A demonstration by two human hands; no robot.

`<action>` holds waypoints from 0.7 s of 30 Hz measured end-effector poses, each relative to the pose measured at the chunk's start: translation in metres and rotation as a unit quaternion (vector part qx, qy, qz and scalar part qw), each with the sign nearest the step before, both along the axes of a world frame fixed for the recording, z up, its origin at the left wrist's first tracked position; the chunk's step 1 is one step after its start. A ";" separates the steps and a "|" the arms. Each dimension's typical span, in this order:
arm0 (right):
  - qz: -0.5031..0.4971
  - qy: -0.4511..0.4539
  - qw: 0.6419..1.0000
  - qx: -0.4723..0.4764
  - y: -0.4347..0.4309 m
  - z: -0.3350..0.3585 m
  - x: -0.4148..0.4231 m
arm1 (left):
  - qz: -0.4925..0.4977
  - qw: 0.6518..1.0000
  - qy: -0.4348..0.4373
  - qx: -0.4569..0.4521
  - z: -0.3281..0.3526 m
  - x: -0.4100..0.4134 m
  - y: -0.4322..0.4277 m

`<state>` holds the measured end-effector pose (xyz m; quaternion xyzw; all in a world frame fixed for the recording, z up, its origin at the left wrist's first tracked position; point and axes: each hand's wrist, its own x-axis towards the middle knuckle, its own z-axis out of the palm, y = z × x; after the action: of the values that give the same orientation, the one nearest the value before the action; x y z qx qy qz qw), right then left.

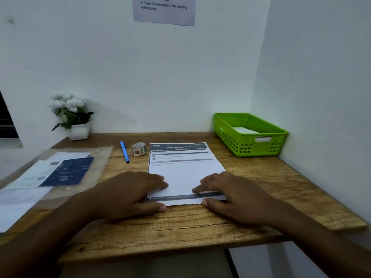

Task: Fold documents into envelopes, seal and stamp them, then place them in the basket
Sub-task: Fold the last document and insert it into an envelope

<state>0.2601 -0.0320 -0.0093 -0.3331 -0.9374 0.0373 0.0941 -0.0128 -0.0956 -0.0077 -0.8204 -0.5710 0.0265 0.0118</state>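
A printed white document [183,170] with a dark header lies flat in the middle of the wooden desk [271,177]. My left hand [128,195] rests on its near left corner, fingers on top and thumb at the near edge. My right hand [232,194] rests on its near right corner the same way. Both hands pinch the bottom edge, which sits slightly lifted. A green plastic basket [281,132] stands at the back right with a white envelope [244,129] inside. A roll of stamps [138,148] and a blue pen [124,151] lie just left of the document.
A clear folder [96,157] with papers and a dark blue sheet [69,171] lies on the left of the desk. A white pot of white flowers [75,117] stands at the back left. Walls close the back and right. An instruction sheet [163,9] hangs on the back wall.
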 end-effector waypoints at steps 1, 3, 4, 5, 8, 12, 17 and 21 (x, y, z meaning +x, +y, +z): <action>0.006 0.003 1.000 0.003 -0.006 0.001 0.001 | -0.007 1.000 -0.003 0.006 -0.001 0.000 -0.007; 0.020 0.008 1.000 0.009 -0.016 0.000 0.003 | -0.019 0.999 -0.008 0.026 -0.002 0.002 -0.019; 0.025 0.010 1.000 0.013 -0.019 -0.001 0.004 | -0.027 0.999 -0.010 0.039 -0.002 0.003 -0.024; 0.027 0.012 0.999 0.014 -0.020 -0.002 0.005 | -0.039 0.998 -0.012 0.055 -0.003 0.004 -0.026; 0.031 0.033 0.999 0.002 -0.017 -0.002 0.008 | -0.066 0.993 -0.024 0.090 -0.004 0.005 -0.030; 0.019 0.089 0.993 -0.078 -0.001 0.002 0.007 | -0.055 0.993 -0.062 0.080 0.001 0.002 -0.028; 0.027 0.141 0.980 -0.137 0.048 0.019 -0.006 | -0.011 0.983 -0.166 0.079 0.018 -0.014 0.004; 0.006 0.170 0.972 -0.161 0.097 0.020 -0.024 | 0.018 0.981 -0.161 0.102 0.025 -0.036 0.051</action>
<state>0.2362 0.0650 0.0111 -0.3269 -0.8914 0.2441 0.1974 -0.0484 -0.0446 0.0169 -0.7979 -0.5799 -0.1644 0.0025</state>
